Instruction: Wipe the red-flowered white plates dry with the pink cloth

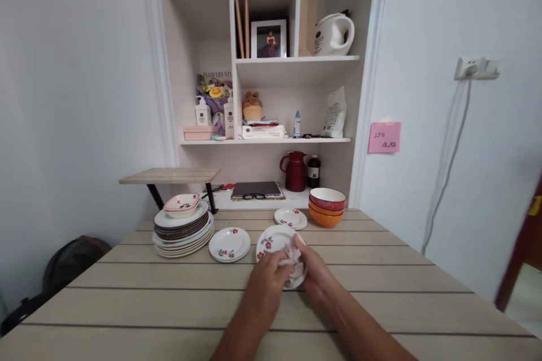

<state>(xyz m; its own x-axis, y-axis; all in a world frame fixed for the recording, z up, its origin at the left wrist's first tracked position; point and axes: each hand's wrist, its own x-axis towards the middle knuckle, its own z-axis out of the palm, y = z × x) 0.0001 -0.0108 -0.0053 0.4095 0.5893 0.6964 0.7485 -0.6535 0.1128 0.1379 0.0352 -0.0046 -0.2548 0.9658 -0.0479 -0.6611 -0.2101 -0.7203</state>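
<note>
While the broad, pale, wood-slatted table (381,304) bears everything: a dropped piece could chip on its top.
Tall stack, left: the mixed pile of white and dark-edged round plates (184,237) carries a squarish pink-and-white bowl (182,203); a sideways knock could topple it, since the layers look uneven.
Bowls, far right: the nested red and orange round bowls (327,208) stand just beside a far pair of small white flowered plates (290,218); a careless reach could jostle either group.
Held plate, centre: the round white plate with red flowers (279,237) is tilted, just right of another pair of white flowered plates (230,243); whether its near edge touches the table cannot be told. Pressing hard could twist it loose, since only its right side seems gripped.
Right hand: the bare right hand (317,273) clasps the right rim, thumb at the edge, other fingers mostly hidden.
Left hand: the bare left hand (266,285) has bent fingers, nearly closed, pinching the wad against the plate's face.
Wad: the crumpled, pale pink cloth or tissue (292,262) could slip, being loosely bunched.
</note>
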